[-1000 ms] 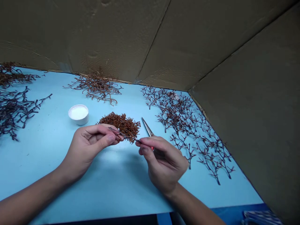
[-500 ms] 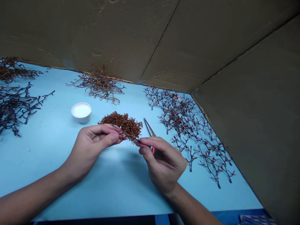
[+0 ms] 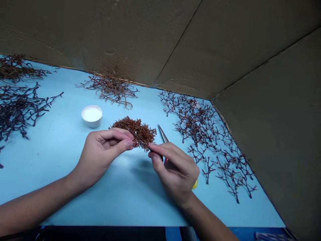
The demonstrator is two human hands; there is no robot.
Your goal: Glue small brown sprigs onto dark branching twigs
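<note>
Left hand (image 3: pixel 102 154) and right hand (image 3: pixel 175 170) clamped together on a thin dark twig (image 3: pixel 139 138), held just over a brown twig pile (image 3: pixel 132 130) near the middle of the blue surface (image 3: pixel 50 177) (steel forceps (image 3: pixel 163 134) tucked in the right hand). White cup (image 3: pixel 91 115) sits just left of the pile.

Dark brown twig (image 3: pixel 137 136), rust-brown twig tangle (image 3: pixel 142 131), sky-blue tabletop (image 3: pixel 57 174).

**My blue bench (image 3: pixel 50 174), walled in by cardboard panels (image 3: pixel 125 33)**

A small white tub (image 3: pixel 91 116) of something white sits toward the back left. Dark branching twigs (image 3: pixel 208 140) spread along my right, more dark branching twigs (image 3: pixel 20 110) lie at the far left, and a loose reddish-brown tangle (image 3: pixel 110 88) sits against the back panel.
</note>
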